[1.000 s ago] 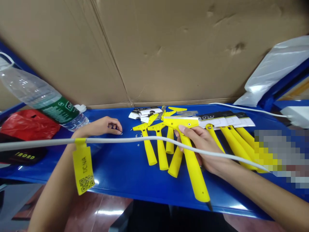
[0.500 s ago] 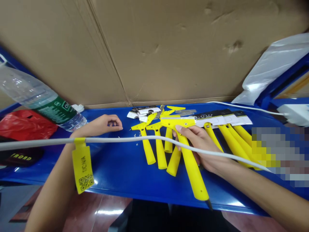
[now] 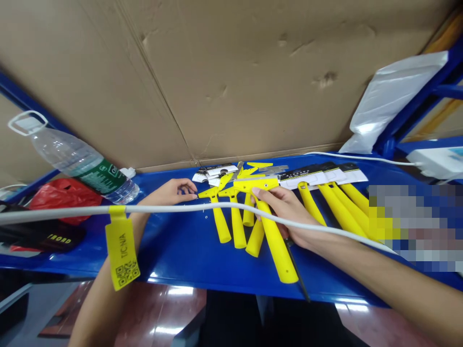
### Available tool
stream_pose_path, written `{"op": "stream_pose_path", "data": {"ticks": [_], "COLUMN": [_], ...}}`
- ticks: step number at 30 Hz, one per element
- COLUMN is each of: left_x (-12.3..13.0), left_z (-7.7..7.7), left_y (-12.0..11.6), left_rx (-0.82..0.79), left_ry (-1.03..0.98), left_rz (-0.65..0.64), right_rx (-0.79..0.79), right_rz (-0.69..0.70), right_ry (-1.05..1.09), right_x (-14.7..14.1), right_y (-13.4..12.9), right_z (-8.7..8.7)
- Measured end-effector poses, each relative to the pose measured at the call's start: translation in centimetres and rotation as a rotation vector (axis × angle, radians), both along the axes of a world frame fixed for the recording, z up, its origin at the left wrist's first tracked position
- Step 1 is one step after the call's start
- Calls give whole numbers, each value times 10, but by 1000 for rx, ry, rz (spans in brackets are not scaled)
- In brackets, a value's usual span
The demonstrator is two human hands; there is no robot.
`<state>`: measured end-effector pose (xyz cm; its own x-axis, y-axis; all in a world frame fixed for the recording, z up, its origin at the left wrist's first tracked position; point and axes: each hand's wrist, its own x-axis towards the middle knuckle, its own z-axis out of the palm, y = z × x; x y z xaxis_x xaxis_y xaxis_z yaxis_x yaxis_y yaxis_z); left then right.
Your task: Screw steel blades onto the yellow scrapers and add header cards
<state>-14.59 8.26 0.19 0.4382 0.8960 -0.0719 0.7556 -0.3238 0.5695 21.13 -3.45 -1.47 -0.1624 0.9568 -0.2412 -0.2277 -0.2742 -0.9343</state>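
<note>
My right hand (image 3: 285, 207) is closed around the neck of a yellow scraper (image 3: 277, 246), with a metal blade along its head at the top. A thin dark rod (image 3: 300, 274) sticks out below that hand, beside the handle; its other end is hidden. My left hand (image 3: 173, 192) has its fingers loosely bent and parted, nothing visible between them. Its fingertips are close to the head of another yellow scraper (image 3: 220, 219); whether they touch, I cannot tell. More yellow scrapers (image 3: 238, 226) lie side by side between the hands. A few tiny pale pieces (image 3: 206, 217) lie near the left hand.
Black-and-white cards (image 3: 219, 171) lie at the back, and carded scrapers (image 3: 336, 202) at right. A water bottle (image 3: 94, 166), red bag (image 3: 63, 197) and dark pouch (image 3: 43, 236) occupy the left. A white cable (image 3: 202, 208) with a yellow tag (image 3: 122, 250) crosses in front; cardboard (image 3: 253, 86) stands behind.
My left hand has moved right to the nearest scraper's head, its fingers stretching out. My right hand still holds its scraper, and more of the dark rod shows. The view has shifted slightly.
</note>
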Motion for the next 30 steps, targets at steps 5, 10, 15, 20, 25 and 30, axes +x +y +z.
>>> {"op": "stream_pose_path", "data": {"ticks": [5,10,15,20,25,30], "left_x": [-2,6,13,18,22,18], "left_z": [-5,-17,-27,-38,-45,-44], "left_y": [-1,-1,-2,-1,2,6], "left_rx": [17,27,114,195,244,231], "left_ry": [-25,-53,-77,-156,-159,-91], "left_rz": [18,-19,-65,-78,-76,16], "right_rx": [-7,-15,-41,-58,-49,-44], "right_rz": [-8,-13,-26,-50,-49,-47], "right_ry": [-33,-90,-120,-156,-145,-123], "right_x": [0,0,0,1,0,1], "right_y": [-1,1,3,1,1,1], "right_z": [3,1,-1,-1,-1,-1]}}
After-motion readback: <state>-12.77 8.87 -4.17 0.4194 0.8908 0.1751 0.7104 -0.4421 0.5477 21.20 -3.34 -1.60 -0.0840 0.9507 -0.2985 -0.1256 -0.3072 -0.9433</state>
